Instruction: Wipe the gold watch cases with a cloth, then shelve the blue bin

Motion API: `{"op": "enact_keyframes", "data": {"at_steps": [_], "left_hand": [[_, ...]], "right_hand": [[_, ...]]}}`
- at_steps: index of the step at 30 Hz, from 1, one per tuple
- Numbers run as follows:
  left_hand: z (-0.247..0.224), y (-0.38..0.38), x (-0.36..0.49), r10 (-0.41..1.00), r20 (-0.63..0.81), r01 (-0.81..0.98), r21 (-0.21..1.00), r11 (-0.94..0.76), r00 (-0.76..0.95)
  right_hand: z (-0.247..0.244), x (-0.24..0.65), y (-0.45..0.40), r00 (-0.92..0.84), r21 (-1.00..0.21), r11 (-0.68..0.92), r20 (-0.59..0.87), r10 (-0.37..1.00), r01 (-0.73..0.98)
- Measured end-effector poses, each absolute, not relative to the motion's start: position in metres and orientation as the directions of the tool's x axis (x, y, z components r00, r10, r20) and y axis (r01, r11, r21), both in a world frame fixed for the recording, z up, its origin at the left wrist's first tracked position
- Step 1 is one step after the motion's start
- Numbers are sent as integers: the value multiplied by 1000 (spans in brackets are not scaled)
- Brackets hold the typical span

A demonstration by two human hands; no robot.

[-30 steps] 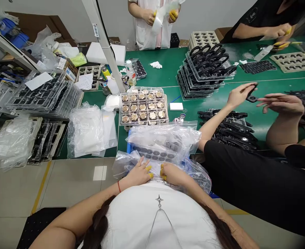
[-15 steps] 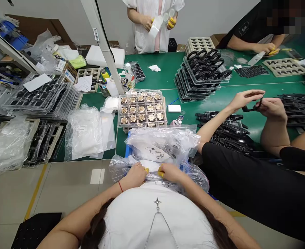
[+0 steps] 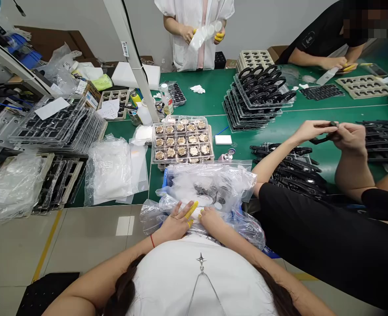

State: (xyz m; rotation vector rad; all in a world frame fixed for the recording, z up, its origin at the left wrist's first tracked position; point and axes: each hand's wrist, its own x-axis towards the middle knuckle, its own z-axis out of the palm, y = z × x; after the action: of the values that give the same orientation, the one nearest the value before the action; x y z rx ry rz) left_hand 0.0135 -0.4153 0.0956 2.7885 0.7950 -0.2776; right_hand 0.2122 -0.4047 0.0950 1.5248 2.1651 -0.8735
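Clear plastic bags (image 3: pixel 243 180) lie heaped over a blue bin (image 3: pixel 165 177) right in front of me, with white and grey contents showing through. My left hand (image 3: pixel 178 221) rests on the near side of the heap, its fingers stretched out and apart; yellow covers sit on some fingertips. Close beside it, my right hand (image 3: pixel 212 221) has its fingers curled into the plastic at the bags' near edge. What lies under its fingertips is hidden. Just beyond the bags stands a clear tray (image 3: pixel 153 153) of gold-coloured round parts (image 3: pixel 181 139).
Left are flat plastic bags (image 3: pixel 110 169) and stacked black-celled trays (image 3: pixel 45 127). Right of me, a co-worker's hands (image 3: pixel 348 136) hold a black strap-like piece above piled black pieces (image 3: pixel 295 171). Stacked trays (image 3: pixel 253 109) stand farther back. A metal post (image 3: pixel 134 57) rises left of centre.
My left hand has gone from curled to spread on the bags. My right hand has shifted slightly. The bag's written white patch no longer shows, and the plastic is rearranged.
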Motion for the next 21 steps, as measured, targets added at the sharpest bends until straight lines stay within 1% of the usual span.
{"op": "enact_keyframes", "data": {"at_steps": [2,4,6,9,11,13,16,18,21], "left_hand": [[92,-417,15,494,-273,543,147,-827,825],[88,-418,16,485,-310,543,139,-828,818],[84,-420,16,476,-332,541,137,-830,814],[80,-424,15,485,-337,551,133,-824,807],[79,-428,12,495,-326,558,135,-819,806],[78,-432,8,501,-305,560,146,-815,810],[78,-439,0,509,-280,564,173,-807,814],[78,-442,-4,517,-283,575,188,-796,808],[75,-442,-4,536,-305,601,188,-777,787]], "right_hand": [[96,217,-405,-416,-352,237,-622,664,905],[95,226,-398,-426,-396,203,-628,651,895],[94,234,-387,-372,-395,137,-615,695,908],[91,238,-374,-217,-350,13,-550,806,937],[91,234,-372,-175,-364,-27,-511,841,931],[91,227,-376,-234,-428,-8,-508,829,904],[91,216,-394,-371,-524,40,-547,750,851],[89,211,-407,-395,-534,35,-579,714,845],[85,211,-408,-332,-492,-1,-590,736,871]]}}
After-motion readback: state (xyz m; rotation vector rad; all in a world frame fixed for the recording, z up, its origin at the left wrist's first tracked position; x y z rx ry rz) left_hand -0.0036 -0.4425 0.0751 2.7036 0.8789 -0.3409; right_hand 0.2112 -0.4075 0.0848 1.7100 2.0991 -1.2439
